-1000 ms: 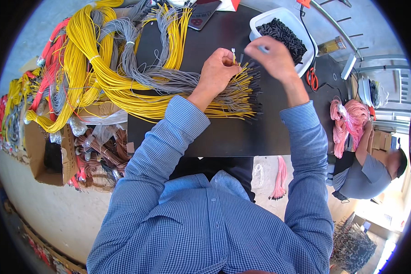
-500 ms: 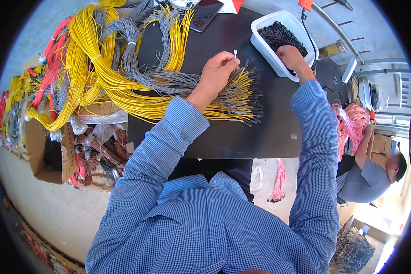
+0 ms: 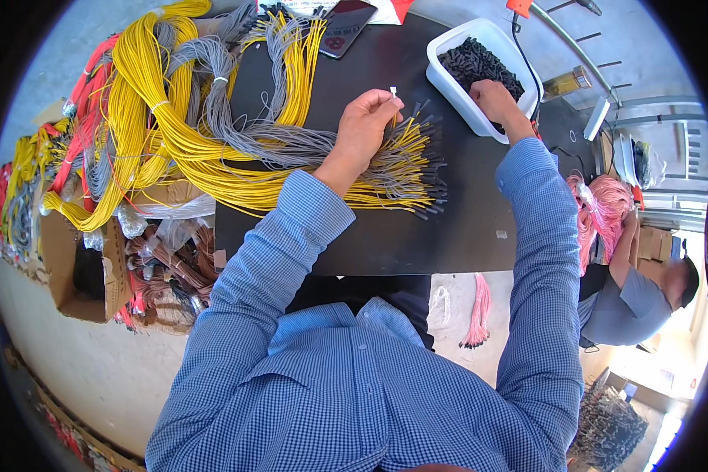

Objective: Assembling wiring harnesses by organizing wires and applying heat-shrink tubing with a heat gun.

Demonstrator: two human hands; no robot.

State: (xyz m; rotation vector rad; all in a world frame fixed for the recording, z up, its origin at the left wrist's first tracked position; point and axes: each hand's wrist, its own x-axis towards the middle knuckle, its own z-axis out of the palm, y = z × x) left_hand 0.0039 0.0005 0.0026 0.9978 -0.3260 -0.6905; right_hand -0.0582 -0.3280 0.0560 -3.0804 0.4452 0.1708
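Left hand (image 3: 363, 130), upper centre, is pinching a white-tipped wire (image 3: 393, 90); right hand (image 3: 497, 103), upper right, is reaching into a white tub (image 3: 456, 100) of black sleeves (image 3: 472, 60), grip hidden.

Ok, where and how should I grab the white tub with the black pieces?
Probably by the rim of the white tub, coming from its left: the lip stands above the black pieces, while a black cord runs along the right side and the right hand reaches in.
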